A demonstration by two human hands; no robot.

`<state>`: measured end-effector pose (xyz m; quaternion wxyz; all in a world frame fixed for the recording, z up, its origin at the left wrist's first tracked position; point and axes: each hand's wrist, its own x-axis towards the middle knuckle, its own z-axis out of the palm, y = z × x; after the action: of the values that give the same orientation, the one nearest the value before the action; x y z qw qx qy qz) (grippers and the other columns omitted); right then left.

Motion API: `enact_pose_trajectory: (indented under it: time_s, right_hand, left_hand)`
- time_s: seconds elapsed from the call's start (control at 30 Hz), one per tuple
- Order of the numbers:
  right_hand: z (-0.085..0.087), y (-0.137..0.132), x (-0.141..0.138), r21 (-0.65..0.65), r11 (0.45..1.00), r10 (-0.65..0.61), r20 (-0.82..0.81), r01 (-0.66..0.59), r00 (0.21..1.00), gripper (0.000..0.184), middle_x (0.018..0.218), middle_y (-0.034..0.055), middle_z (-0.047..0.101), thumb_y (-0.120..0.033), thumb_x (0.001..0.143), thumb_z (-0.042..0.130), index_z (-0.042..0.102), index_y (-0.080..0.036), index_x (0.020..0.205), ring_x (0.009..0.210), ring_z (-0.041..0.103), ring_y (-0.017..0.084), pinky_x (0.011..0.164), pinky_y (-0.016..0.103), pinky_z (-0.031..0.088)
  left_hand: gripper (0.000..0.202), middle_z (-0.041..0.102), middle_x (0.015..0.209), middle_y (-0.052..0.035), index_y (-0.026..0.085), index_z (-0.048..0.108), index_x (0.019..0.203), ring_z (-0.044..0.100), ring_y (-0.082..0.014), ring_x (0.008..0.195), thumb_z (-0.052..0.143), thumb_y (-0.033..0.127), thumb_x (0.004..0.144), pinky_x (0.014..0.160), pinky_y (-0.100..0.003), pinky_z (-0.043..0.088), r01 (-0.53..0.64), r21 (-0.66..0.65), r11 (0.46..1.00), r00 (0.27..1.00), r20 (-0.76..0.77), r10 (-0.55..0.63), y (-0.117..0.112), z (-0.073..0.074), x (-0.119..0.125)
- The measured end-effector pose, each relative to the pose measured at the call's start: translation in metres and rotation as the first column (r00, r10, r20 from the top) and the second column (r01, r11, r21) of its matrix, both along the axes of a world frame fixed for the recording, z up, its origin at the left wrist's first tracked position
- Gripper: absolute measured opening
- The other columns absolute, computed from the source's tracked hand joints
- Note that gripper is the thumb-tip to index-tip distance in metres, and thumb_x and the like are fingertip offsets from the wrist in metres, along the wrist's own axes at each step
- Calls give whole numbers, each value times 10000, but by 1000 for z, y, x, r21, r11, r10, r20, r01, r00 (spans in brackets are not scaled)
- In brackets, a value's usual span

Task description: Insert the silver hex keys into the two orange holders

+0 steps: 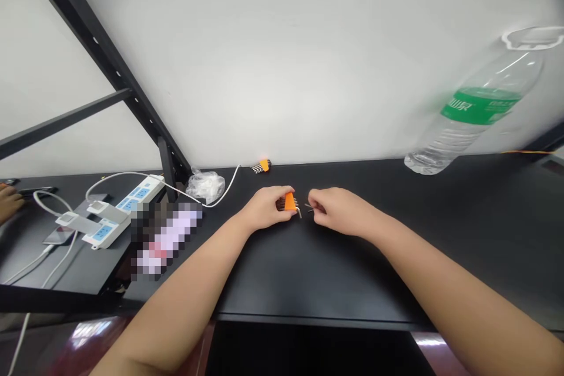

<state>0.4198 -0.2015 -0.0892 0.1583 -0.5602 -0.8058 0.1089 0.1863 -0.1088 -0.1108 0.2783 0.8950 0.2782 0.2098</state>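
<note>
Two bare hands are held close together above a matte black tabletop [317, 270]. The left hand [267, 208] is clenched around a set of hex keys in an orange plastic holder [289, 202], which sits just above the tabletop, between both hands. The curled right hand [339, 211] is just beside it, with thin metal rods [309, 207] showing at its fingertips; whether they are gripped cannot be told. A second orange-holder hex key set [263, 165] is laid at the table's far edge, near a crumpled clear plastic bag [205, 186]. A white power strip with blue sockets [141, 191] is placed to the left, and a clear plastic water bottle with a green label [476, 111] is seen to the right.
</note>
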Motion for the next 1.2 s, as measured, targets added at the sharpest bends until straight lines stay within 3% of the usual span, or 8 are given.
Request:
enact_pose_trajectory:
  time_s: [0.2, 0.4, 0.8, 0.93, 1.03, 1.2]
  right_hand:
    - [-4, 8, 2, 51, 998, -23, -122, 30, 992, 92, 757, -12, 653, -171, 890, 539, 567, -248, 848, 638, 544, 162, 605, 288, 349]
    - [-6, 11, -1, 58, 998, 17, -136, -10, 991, 156, 776, -6, 652, -166, 928, 502, 561, -237, 801, 661, 538, 158, 614, 286, 350]
    - [-16, 14, -4, 127, 992, 19, -106, -6, 994, 195, 936, 48, 704, -177, 997, 465, 635, -234, 921, 816, 629, 200, 722, 319, 432]
    - [-16, 14, -11, 130, 990, 76, -238, -46, 968, 198, 953, 46, 692, -183, 1005, 452, 637, -238, 958, 839, 631, 201, 764, 330, 466]
    - [-15, 12, -18, 151, 988, 81, -334, -32, 939, 192, 978, 53, 662, -182, 1004, 430, 613, -241, 1007, 859, 621, 206, 782, 340, 484]
    - [-14, 8, -33, 235, 972, 74, -329, 6, 942, 152, 1066, 100, 581, -182, 973, 465, 559, -221, 1086, 913, 593, 231, 812, 375, 505]
  left_hand:
    - [415, 687, 974, -17, 233, 671, 1202, 616, -159, 822, 750, 328, 806, 771, -268, 493, 37, 26, 999, 999, -16, -36, -5, 5, 4]
    - [280, 640, 868, 10, 228, 654, 1087, 570, -147, 761, 716, 333, 835, 713, -257, 452, 54, 66, 996, 998, -42, -51, -10, 12, 6]
    - [283, 657, 868, -4, 239, 664, 1090, 593, -173, 777, 712, 292, 816, 724, -281, 449, 69, 126, 990, 995, -76, -60, -14, 13, 8]
    - [239, 673, 878, -4, 216, 679, 1035, 601, -163, 779, 714, 280, 808, 733, -277, 473, 69, 43, 997, 998, 11, -70, -14, 14, 8]
    - [291, 695, 923, -17, 193, 696, 1092, 618, -157, 791, 706, 267, 811, 746, -276, 498, 82, -75, 994, 992, 107, -73, -16, 13, 9]
    - [313, 713, 943, -29, 160, 715, 1093, 642, -164, 840, 662, 173, 785, 784, -277, 525, 125, -155, 980, 972, 218, -90, -19, 13, 11]
